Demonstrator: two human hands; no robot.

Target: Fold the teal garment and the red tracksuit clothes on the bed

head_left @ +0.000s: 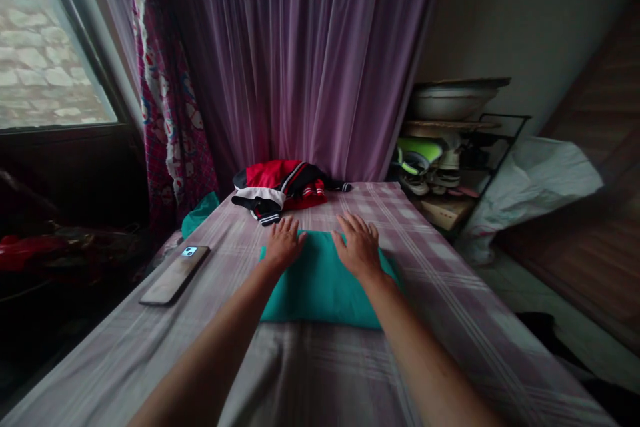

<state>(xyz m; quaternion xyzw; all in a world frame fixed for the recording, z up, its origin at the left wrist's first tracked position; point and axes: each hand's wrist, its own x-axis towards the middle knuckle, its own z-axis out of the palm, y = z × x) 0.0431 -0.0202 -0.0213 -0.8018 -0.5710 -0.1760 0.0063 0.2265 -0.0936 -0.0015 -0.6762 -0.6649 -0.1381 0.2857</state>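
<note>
Two bare forearms [420, 347] reach over the checked sheet [450, 300] to a folded green cloth [320, 290] lying mid-sheet. The left hand [284, 243] and right hand [358, 245] are at its far edge, fingers loosely spread, grasping nothing — whether the palms press is unclear. The step looks like smoothing; the next move calls for even, light pressure — no dragging.

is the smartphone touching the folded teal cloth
Apart: the head view shows a bare strip of plaid cover between the smartphone, at the left, and the folded teal cloth under the hands.
</note>
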